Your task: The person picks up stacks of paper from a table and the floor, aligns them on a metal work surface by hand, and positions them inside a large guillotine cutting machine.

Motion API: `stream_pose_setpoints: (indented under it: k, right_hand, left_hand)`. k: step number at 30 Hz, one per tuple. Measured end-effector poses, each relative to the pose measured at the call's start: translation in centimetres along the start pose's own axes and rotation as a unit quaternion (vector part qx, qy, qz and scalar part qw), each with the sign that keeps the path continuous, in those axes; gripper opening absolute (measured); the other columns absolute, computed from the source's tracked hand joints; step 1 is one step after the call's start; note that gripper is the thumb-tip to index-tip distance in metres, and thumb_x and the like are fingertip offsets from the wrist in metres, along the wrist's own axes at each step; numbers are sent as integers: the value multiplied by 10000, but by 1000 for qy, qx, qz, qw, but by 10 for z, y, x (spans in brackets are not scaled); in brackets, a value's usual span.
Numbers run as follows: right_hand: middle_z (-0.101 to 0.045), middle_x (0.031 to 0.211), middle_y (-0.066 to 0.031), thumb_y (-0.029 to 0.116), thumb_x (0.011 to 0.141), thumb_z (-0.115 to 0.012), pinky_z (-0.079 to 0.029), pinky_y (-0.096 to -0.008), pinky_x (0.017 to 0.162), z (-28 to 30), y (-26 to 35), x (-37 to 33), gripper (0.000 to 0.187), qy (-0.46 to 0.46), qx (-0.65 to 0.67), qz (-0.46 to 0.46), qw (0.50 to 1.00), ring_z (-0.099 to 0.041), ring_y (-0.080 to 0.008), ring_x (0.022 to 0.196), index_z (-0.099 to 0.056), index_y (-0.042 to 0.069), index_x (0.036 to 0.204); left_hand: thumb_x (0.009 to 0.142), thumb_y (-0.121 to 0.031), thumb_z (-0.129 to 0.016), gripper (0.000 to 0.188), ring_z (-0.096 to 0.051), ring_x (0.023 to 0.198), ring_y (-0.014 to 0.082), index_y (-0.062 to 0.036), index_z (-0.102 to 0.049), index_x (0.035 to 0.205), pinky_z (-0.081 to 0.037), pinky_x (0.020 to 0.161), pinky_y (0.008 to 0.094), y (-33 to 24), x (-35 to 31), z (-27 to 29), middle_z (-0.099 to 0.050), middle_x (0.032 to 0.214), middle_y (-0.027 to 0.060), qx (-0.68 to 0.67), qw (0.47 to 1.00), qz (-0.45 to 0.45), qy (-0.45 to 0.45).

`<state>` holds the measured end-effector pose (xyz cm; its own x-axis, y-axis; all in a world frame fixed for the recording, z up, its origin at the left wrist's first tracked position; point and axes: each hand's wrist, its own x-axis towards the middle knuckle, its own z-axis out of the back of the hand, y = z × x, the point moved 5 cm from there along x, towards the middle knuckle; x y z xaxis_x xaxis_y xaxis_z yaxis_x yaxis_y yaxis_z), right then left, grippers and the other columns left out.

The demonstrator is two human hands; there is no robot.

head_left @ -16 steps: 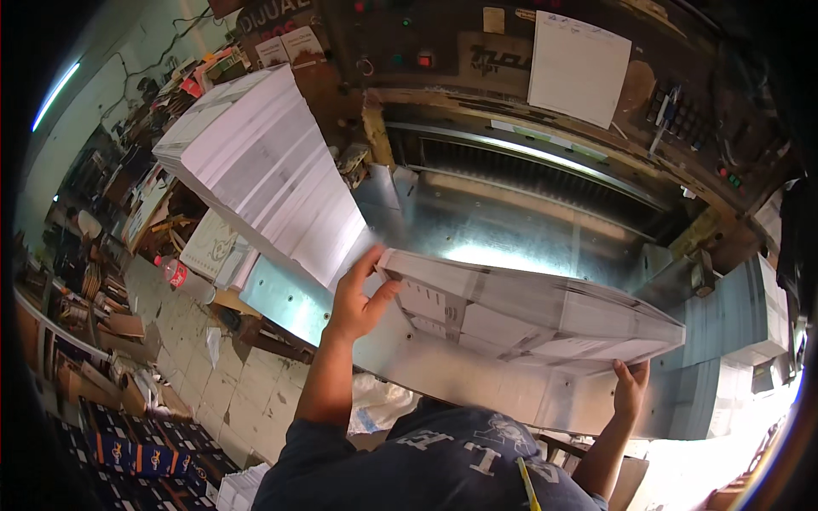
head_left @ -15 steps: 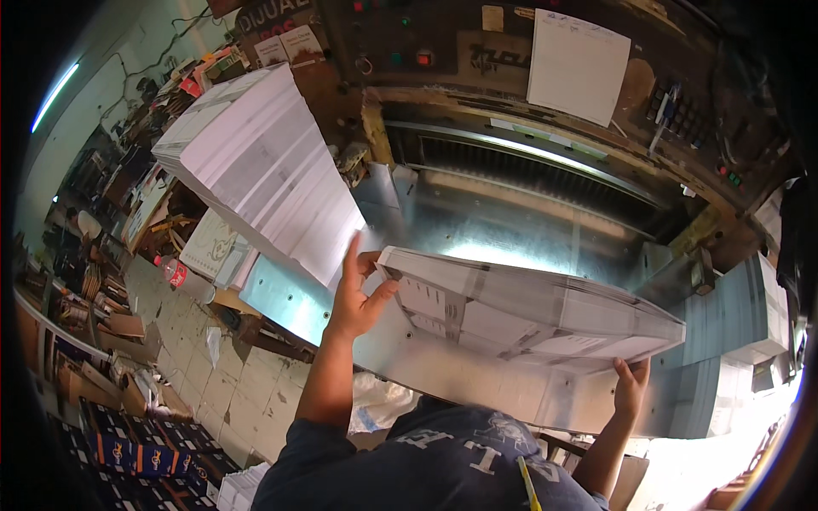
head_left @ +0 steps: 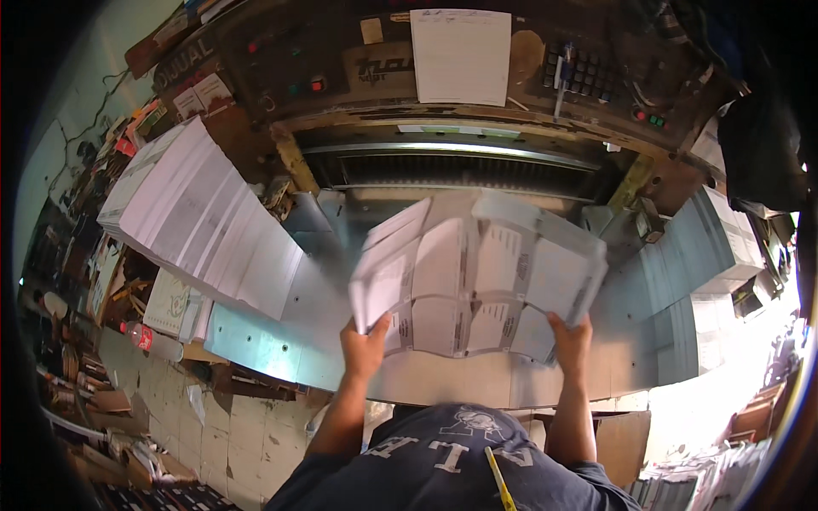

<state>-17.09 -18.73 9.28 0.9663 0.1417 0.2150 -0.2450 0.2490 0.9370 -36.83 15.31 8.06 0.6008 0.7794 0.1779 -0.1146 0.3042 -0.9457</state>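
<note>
A stack of printed paper sheets [head_left: 481,268] is held up over the metal table, tilted, with several rectangular printed blocks on its face. It bows in the middle and its edges are slightly blurred by motion. My left hand [head_left: 365,347] grips its lower left corner, thumb on the face. At the lower right edge my right hand [head_left: 569,341] is closed on the same stack, thumb in front. Fingers behind the paper are hidden. A tall pile of trimmed white sheets [head_left: 209,226] stands to the left, apart from my left hand.
Behind the sheets is a large cutting machine with a dark slot [head_left: 375,170]. A paper pad [head_left: 460,58] and a keypad [head_left: 584,72] sit on its panel. More paper piles [head_left: 699,238] line the right side. A metal side table [head_left: 247,336] extends left; a bottle [head_left: 136,335] stands beyond.
The stack has swung from slanting down at the right to level, its printed face now toward me and bowed. My hands have come closer together. The view has turned right.
</note>
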Motion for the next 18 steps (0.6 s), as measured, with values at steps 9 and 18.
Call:
stream_pose_setpoints:
  k: [9, 18]
  right_hand:
    - [-686, 930, -23, 13, 759, -733, -475, -297, 819, 28, -1, -4, 254, 38, 183, -58, 981, -612, -145, 875, -680, 4, 1008]
    - [-581, 1232, -95, 199, 864, -669, -442, -355, 950, 83, -123, -26, 402, 34, 110, -81, 990, -555, -224, 1085, -590, -12, 1197]
  left_hand:
    - [872, -141, -699, 228, -602, 860, 122, 23, -652, 1024, -472, 776, 283, 3, 31, 26, -661, 930, 27, -256, 963, -32, 74]
    - [882, -235, -686, 520, -529, 1145, 206, 15, -505, 1300, -413, 1000, 359, 30, 2, 51, -549, 1281, 99, -26, 961, -155, 227]
